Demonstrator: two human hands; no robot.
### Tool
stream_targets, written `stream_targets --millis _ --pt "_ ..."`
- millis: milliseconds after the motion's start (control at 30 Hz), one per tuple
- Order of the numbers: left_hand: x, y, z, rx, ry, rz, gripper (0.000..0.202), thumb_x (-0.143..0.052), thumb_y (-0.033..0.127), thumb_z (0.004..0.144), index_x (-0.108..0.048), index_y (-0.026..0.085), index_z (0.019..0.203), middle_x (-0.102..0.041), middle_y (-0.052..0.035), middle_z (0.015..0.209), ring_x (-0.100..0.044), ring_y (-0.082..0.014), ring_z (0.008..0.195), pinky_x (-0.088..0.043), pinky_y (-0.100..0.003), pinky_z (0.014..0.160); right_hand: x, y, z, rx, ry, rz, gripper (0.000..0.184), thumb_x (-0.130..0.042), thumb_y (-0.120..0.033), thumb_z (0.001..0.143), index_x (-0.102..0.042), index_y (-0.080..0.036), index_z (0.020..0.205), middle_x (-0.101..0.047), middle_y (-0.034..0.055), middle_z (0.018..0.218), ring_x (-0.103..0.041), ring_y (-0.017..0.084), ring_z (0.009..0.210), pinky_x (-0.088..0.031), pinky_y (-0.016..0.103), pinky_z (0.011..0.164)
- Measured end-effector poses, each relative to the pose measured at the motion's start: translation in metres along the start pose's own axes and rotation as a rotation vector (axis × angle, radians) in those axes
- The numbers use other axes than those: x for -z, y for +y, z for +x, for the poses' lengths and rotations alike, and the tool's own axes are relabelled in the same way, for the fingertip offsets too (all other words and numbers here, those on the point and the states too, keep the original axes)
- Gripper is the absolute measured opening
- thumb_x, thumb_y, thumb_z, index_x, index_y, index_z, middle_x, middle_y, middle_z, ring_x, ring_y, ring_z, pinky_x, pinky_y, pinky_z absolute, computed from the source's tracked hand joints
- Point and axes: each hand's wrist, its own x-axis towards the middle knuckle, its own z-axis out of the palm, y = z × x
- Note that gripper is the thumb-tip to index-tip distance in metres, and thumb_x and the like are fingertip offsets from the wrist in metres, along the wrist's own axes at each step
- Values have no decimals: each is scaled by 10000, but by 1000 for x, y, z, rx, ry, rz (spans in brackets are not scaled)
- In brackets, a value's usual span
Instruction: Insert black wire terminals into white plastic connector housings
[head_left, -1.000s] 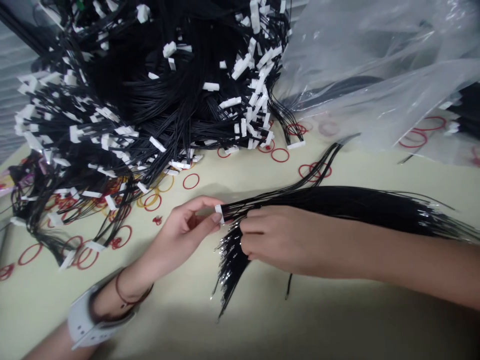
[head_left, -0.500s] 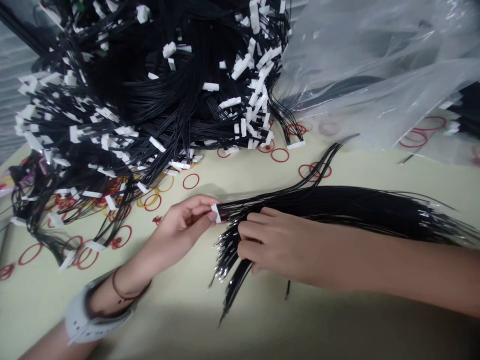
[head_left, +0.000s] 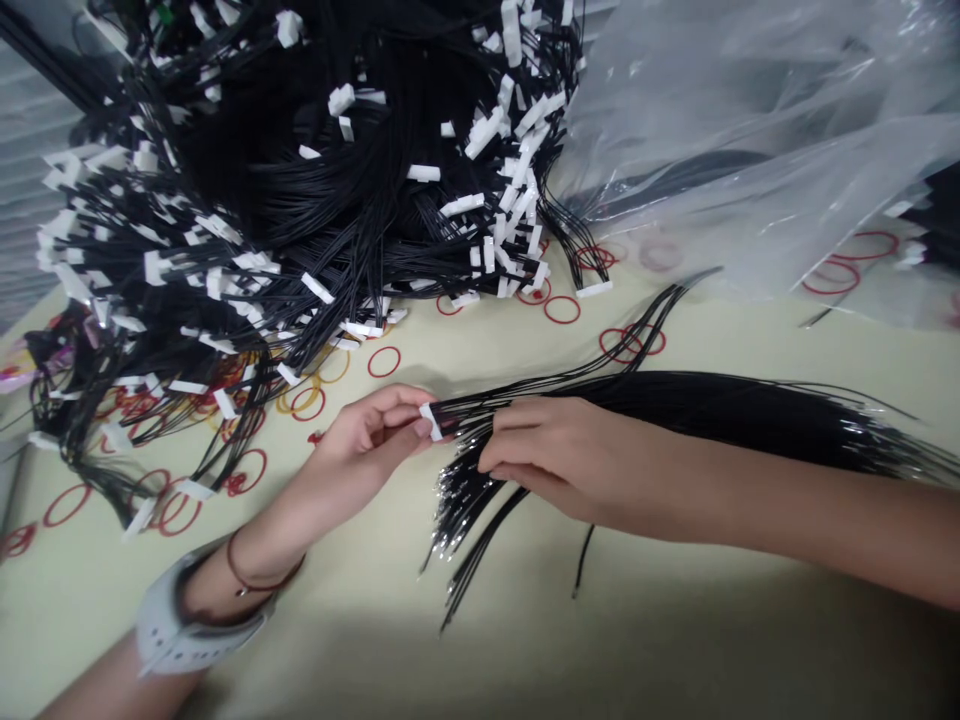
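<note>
A small white connector (head_left: 431,422) is pinched between the thumb and fingers of my left hand (head_left: 382,430). Black wires (head_left: 517,391) run out of it to the right, over a thick bundle of loose black wires (head_left: 697,410) with shiny metal ends. My right hand (head_left: 559,445) lies over the left part of this bundle, its fingers curled together among the wires near the metal tips (head_left: 450,510). Whatever those fingertips grip is hidden under the hand. A few wires from the bundle splay out below it.
A large heap of black cables with white connectors (head_left: 360,200) fills the back left. Red rubber bands (head_left: 384,361) and yellow ones lie scattered around it. A clear plastic bag (head_left: 750,200) covers the back right, with dark cables inside or behind it.
My right hand has lifted slightly and its fingers have drawn closer together. The wires below the bundle have spread a little. My left hand keeps the connector in nearly the same place.
</note>
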Motion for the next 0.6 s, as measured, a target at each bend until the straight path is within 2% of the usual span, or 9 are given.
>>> stream_targets --millis 100,300,433,600 --pt "-1 0 0 -11 0 11 123 -586 173 774 -566 170 895 -685 -12 787 -624 -107 698 -476 -172 609 -2 0 3 -142 93 89 183 -420 -178 859 -584 -157 781 -565 4 744 -500 99 696 -376 234 672" --pt "-2 1 -1 -21 4 36 136 -578 185 781 -557 171 915 -691 -19 808 -624 -111 708 -477 -179 614 -3 2 5 -355 251 79 136 -474 -180 827 -602 -162 783 -600 -12 745 -516 86 670 -359 218 623" --pt "-3 1 -1 -8 23 39 129 -591 197 767 -568 177 893 -697 -28 808 -635 -133 717 -493 -200 633 -3 4 5 -400 300 71 130 -501 -193 805 -614 -186 742 -606 -35 703 -504 77 623 -340 208 578" --pt "-4 1 -1 6 40 -6 125 -611 186 752 -584 194 874 -703 -15 809 -642 -125 720 -498 -188 653 -5 3 5 -395 279 38 141 -501 -191 787 -609 -173 698 -580 -30 639 -454 66 535 -298 207 512"
